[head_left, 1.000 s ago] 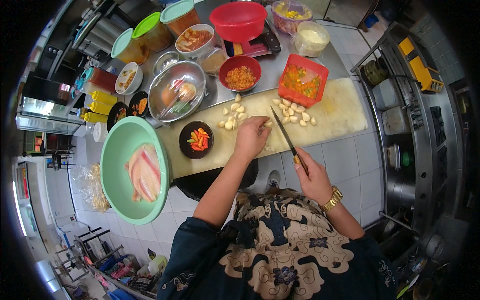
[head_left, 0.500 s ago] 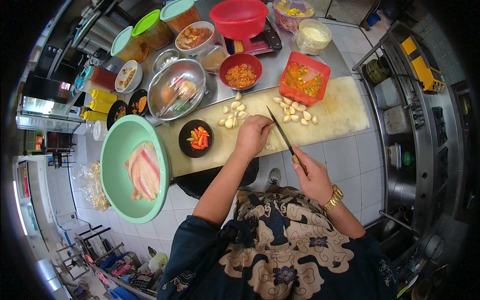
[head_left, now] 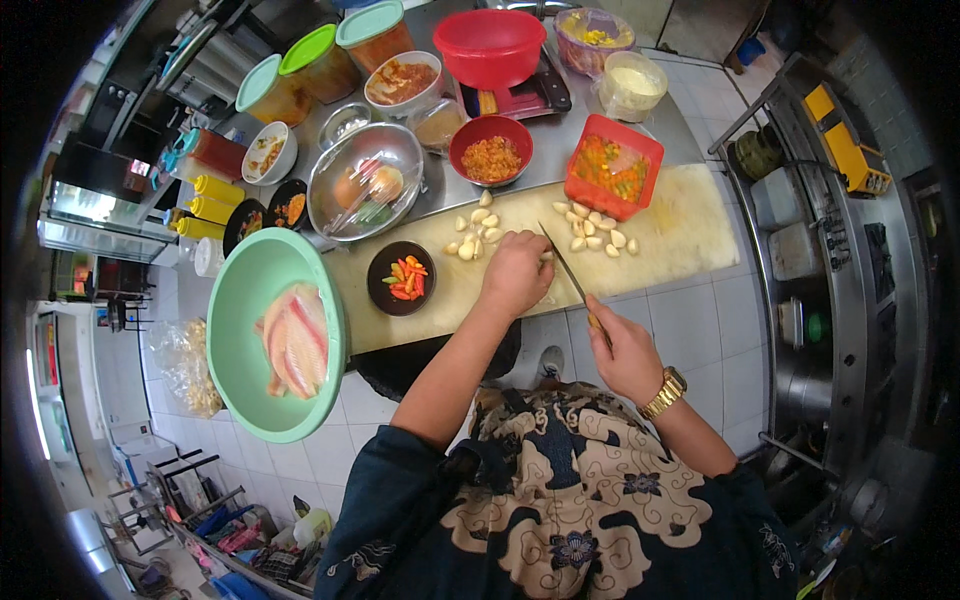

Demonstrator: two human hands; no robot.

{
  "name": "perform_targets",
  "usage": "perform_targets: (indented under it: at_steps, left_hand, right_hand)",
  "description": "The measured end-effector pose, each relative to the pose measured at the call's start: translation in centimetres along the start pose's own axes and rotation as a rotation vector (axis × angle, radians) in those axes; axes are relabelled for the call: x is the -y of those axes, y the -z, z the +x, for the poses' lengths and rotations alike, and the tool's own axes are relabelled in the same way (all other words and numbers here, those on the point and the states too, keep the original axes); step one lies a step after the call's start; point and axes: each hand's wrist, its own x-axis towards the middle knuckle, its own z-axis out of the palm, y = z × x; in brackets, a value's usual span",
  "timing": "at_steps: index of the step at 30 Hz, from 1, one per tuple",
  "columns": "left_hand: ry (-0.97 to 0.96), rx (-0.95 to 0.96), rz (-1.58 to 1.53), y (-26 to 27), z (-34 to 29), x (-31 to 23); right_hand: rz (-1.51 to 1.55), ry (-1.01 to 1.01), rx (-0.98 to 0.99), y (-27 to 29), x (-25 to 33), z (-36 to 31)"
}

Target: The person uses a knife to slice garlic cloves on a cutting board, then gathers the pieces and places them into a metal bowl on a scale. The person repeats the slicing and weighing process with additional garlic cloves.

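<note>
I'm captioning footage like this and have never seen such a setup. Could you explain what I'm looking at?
There is no machine here: these are a person's two bare hands. The view comes from a wide fisheye camera worn on that person's head, looking down, so straight edges bend and the forearms enter from below.

The right hand holds a knife. The left hand is bent close beside the blade; whatever its fingertips may pinch is mostly hidden.

On the pale cutting board lie two groups of garlic cloves, one on each side of the knife tip, and a dark bowl of small chillies. To the left, a green basin holds what look like fish fillets.
</note>
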Motion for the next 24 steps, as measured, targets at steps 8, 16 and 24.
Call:
perform_targets:
  at_steps: [8,16,24]
  left_hand:
    - [0.214,-0.171,-0.120,3.9,0.1,0.7]
    - [0.271,-0.018,-0.221,3.8,3.7,0.7]
    - [0.314,0.034,0.125,9.7,-0.6,4.0]
  right_hand:
    - [0.038,-0.009,-0.034,2.2,-0.8,-1.1]
    - [-0.007,0.034,0.107,2.4,0.4,-2.0]
    - [0.121,0.051,0.011,1.1,-0.7,-0.6]
